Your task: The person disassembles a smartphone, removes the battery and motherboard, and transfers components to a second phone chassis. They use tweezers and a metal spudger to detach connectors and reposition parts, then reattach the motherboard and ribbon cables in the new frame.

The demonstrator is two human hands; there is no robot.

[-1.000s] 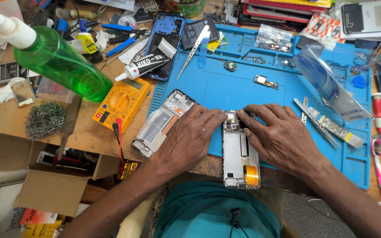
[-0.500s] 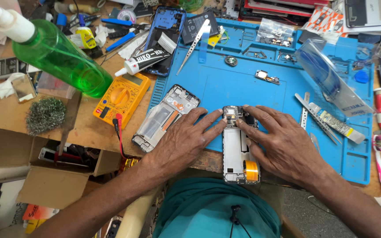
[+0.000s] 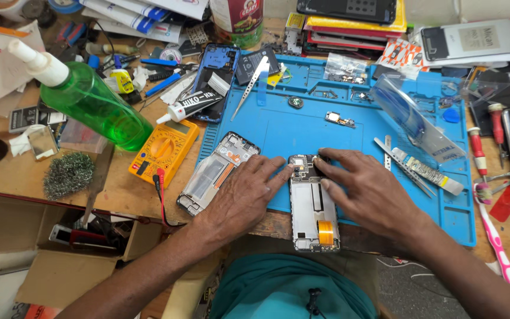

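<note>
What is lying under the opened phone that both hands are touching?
The opened phone lies on the blue work mat; its lower end hangs over the mat's front edge. The left hand and right hand cover its sides, so what lies beneath there is hidden.

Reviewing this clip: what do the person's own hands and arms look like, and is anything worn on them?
Both the left hand and the right hand are bare: no gloves, rings, watch or wrist strap in view. The forearms are uncovered as far as the frame shows, with no sleeve visible. Fingernails are short. A teal garment covers the torso below.
</note>
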